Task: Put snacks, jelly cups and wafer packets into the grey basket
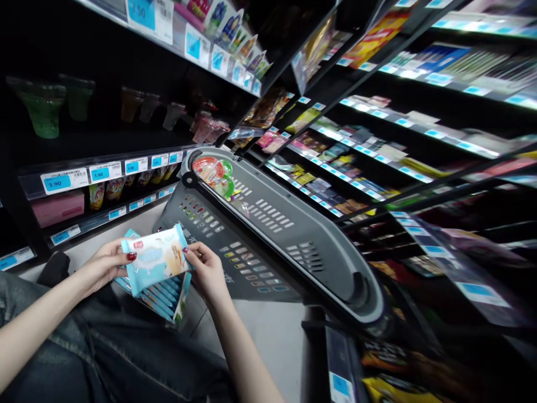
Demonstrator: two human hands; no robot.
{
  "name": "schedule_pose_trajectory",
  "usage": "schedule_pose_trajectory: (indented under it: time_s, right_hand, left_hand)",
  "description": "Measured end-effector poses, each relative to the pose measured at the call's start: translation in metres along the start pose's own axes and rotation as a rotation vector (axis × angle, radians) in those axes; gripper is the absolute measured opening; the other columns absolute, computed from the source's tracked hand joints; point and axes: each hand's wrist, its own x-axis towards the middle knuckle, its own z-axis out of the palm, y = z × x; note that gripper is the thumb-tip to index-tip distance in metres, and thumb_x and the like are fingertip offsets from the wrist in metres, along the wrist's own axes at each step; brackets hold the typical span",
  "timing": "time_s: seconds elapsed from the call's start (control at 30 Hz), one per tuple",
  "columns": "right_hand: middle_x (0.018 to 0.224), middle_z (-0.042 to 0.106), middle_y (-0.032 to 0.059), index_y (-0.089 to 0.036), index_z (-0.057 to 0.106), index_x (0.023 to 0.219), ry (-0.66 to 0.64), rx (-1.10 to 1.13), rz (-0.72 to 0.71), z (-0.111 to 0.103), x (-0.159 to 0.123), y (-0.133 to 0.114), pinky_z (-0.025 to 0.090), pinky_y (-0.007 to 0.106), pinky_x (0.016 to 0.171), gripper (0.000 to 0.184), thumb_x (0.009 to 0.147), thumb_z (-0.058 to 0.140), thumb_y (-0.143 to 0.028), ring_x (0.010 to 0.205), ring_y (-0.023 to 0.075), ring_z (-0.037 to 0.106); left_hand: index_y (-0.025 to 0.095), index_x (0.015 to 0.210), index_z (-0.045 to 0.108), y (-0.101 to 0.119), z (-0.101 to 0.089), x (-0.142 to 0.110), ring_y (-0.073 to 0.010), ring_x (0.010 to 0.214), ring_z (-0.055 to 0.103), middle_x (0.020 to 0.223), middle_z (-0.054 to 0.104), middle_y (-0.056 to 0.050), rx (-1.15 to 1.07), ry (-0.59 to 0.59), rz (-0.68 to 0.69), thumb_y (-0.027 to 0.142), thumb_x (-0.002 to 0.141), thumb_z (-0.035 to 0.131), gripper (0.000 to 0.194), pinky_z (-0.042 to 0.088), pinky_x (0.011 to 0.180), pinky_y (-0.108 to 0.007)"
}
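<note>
forearms (pixel 242 342) nearest; blue packet (pixel 157 259) crosswise, long axis slanting up rightward

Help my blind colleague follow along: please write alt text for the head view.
A left hand and right hand hold a light-blue packet over an open box of blue packets. Beyond is a gray basket holding colorful items, amid store shelves with price tags.

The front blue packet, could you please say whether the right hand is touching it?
Touching: the head view shows the right hand holding the blue packet by its edge.
</note>
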Motion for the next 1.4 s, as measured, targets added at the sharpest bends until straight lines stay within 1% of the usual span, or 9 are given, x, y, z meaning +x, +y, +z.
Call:
schedule_pose_trajectory:
  time_s: [0.07,0.17,0.27,0.33,0.57,1.13,1.23,1.33,1.4]
  right_hand:
    - [0.057,0.053,-0.0047,-0.02,0.054,0.066,0.008,0.089,0.026,0.002,0.0,0.002,0.035,0.021,0.046,0.027,0.064,0.07,-0.041,0.048,0.0088,0.043]
    - [0.058,0.052,-0.0051,-0.019,0.051,0.065,-0.11,0.154,0.061,0.005,-0.003,0.001,0.035,0.02,0.047,0.028,0.063,0.072,-0.038,0.049,0.0078,0.043]
    - [0.061,0.052,-0.0056,-0.02,0.05,0.066,-0.234,0.131,0.093,0.005,-0.007,-0.003,0.035,0.019,0.047,0.029,0.062,0.074,-0.034,0.049,0.007,0.043]
    - [0.063,0.052,-0.0057,-0.02,0.049,0.067,-0.259,0.101,0.094,0.004,-0.008,-0.005,0.034,0.018,0.045,0.03,0.061,0.075,-0.033,0.048,0.0062,0.042]
    - [0.065,0.053,-0.0048,-0.019,0.048,0.068,-0.274,0.089,0.068,0.0,-0.005,0.0,0.037,0.017,0.045,0.031,0.063,0.074,-0.033,0.05,0.0061,0.045]
    - [0.063,0.05,-0.0072,-0.018,0.047,0.066,-0.282,0.105,0.066,0.001,-0.005,0.0,0.032,0.015,0.041,0.033,0.06,0.076,-0.032,0.044,0.0024,0.04]
    - [0.064,0.05,-0.0069,-0.019,0.049,0.074,-0.274,0.09,0.077,0.001,-0.005,-0.003,0.034,0.016,0.043,0.031,0.063,0.073,-0.037,0.047,0.0043,0.041]
    - [0.066,0.051,-0.0063,-0.023,0.051,0.093,-0.232,-0.027,0.022,0.001,-0.008,-0.013,0.036,0.018,0.047,0.034,0.068,0.067,-0.041,0.053,0.0077,0.045]
    - [0.067,0.053,-0.0048,-0.021,0.055,0.093,-0.28,-0.213,-0.033,0.0,-0.011,-0.022,0.036,0.019,0.05,0.031,0.069,0.066,-0.037,0.057,0.0085,0.046]
  left_hand:
    - [0.015,0.106,0.056,0.0,0.002,0.0,-0.0195,0.077,0.067,0.089,0.071,-0.007,-0.049,0.028,0.02,0.02,0.061,0.074,0.049,0.053,0.069,-0.029]
    - [0.012,0.102,0.058,-0.001,0.004,0.0,-0.0199,0.076,0.068,0.087,0.072,-0.007,-0.036,0.102,0.059,0.018,0.062,0.074,0.043,0.053,0.071,-0.03]
    - [0.011,0.096,0.06,0.0,0.002,0.001,-0.0204,0.076,0.068,0.086,0.073,-0.007,-0.022,0.14,0.099,0.021,0.063,0.074,0.038,0.053,0.072,-0.029]
    - [0.011,0.095,0.06,0.001,0.001,0.0,-0.02,0.074,0.068,0.086,0.074,-0.007,-0.001,0.15,0.102,0.022,0.063,0.074,0.037,0.053,0.07,-0.029]
    - [0.011,0.094,0.062,0.004,0.0,0.0,-0.0207,0.074,0.068,0.085,0.074,-0.007,0.015,0.152,0.113,0.024,0.062,0.075,0.038,0.053,0.069,-0.029]
    - [0.012,0.098,0.064,0.001,-0.001,0.002,-0.0199,0.072,0.068,0.084,0.074,-0.006,0.021,0.16,0.116,0.023,0.061,0.076,0.041,0.054,0.069,-0.029]
    - [0.011,0.099,0.064,0.002,-0.001,0.002,-0.0205,0.074,0.068,0.085,0.074,-0.006,0.052,0.159,0.113,0.026,0.061,0.076,0.043,0.053,0.07,-0.03]
    - [0.012,0.099,0.065,0.003,-0.002,0.0,-0.0221,0.076,0.067,0.087,0.074,-0.006,0.163,0.119,0.069,0.029,0.061,0.076,0.043,0.053,0.071,-0.031]
    - [0.014,0.096,0.066,0.002,-0.002,-0.002,-0.0236,0.078,0.067,0.086,0.074,-0.005,0.268,0.048,0.006,0.031,0.062,0.075,0.039,0.053,0.071,-0.032]
